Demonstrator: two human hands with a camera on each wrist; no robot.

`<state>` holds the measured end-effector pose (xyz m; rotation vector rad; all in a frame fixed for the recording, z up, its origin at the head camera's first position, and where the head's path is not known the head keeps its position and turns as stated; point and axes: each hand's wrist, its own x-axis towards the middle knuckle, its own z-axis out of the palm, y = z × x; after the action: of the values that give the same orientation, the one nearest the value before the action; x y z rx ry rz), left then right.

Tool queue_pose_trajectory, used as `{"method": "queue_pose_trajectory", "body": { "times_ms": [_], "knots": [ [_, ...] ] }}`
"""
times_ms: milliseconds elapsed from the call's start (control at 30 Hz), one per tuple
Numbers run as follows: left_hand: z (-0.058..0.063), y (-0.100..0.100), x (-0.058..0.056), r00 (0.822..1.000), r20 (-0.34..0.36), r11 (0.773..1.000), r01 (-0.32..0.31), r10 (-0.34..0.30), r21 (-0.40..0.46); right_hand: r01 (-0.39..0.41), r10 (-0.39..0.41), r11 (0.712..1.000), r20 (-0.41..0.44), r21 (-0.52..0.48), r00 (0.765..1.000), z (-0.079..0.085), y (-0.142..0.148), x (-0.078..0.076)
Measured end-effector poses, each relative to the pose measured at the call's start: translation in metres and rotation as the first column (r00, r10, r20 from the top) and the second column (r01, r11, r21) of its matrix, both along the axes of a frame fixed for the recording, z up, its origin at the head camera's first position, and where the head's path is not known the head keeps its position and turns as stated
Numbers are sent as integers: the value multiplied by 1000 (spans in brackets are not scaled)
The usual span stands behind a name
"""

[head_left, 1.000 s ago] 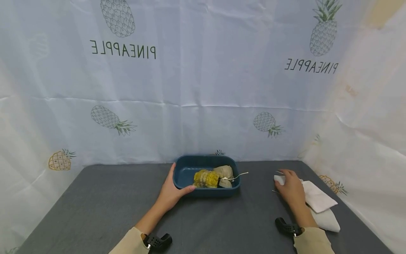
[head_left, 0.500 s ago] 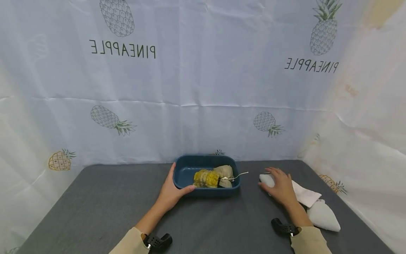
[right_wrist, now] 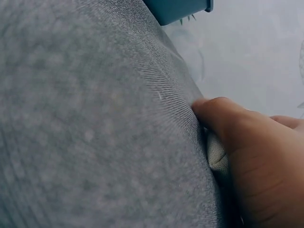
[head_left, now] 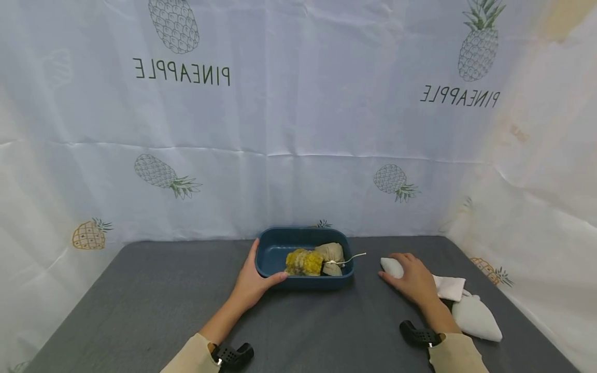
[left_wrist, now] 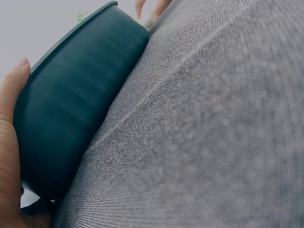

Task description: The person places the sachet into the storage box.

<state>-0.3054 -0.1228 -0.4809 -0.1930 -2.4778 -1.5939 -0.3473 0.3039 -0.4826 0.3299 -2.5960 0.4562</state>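
In the head view, my left hand (head_left: 252, 285) grips the left end of a dark blue bin (head_left: 275, 254), thumb at the front rim and fingers along the left side. Inside the bin lie a yellow mottled bundle (head_left: 304, 262) and a beige cloth bundle (head_left: 330, 252) tied with white string, whose end sticks out over the right rim. To the right, my right hand (head_left: 412, 280) holds a white cloth bundle (head_left: 392, 267) on the table, fingers bent over it and thumb on its near side. The palm hides most of that bundle.
Behind my right wrist lie a pinkish-white cloth piece (head_left: 450, 287) and another white bundle (head_left: 475, 318). Dark grey cloth covers the table (head_left: 154, 300). A white curtain (head_left: 289, 129) with pineapple prints hangs along the back and sides.
My right hand has moved left with the white bundle, then lowered its fingers over it. The pinkish cloth shifted left, off the other white bundle. My left hand and the bin have stayed put.
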Motion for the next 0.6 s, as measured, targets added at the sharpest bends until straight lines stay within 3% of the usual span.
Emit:
{"method": "queue_pose_trajectory", "body": {
  "times_ms": [267, 400, 500, 600],
  "knots": [
    [-1, 0, -1, 1000, -4, 1000, -2, 2, 8, 16, 3, 995, -195, 94, 981, 6, -6, -3],
    [-2, 1, -2, 1000, -9, 1000, -4, 4, 5, 13, -24, 999, -243, -46, 970, 16, -11, -2],
    [-2, 1, -2, 1000, -7, 1000, -3, 3, -2, -10, -41, 980, -249, -199, 968, 28, -16, 0],
    [-2, 0, -1, 1000, -5, 1000, 1, -1, -3, -32, -31, 963, -230, -266, 973, 39, -21, 3]
  ]
}}
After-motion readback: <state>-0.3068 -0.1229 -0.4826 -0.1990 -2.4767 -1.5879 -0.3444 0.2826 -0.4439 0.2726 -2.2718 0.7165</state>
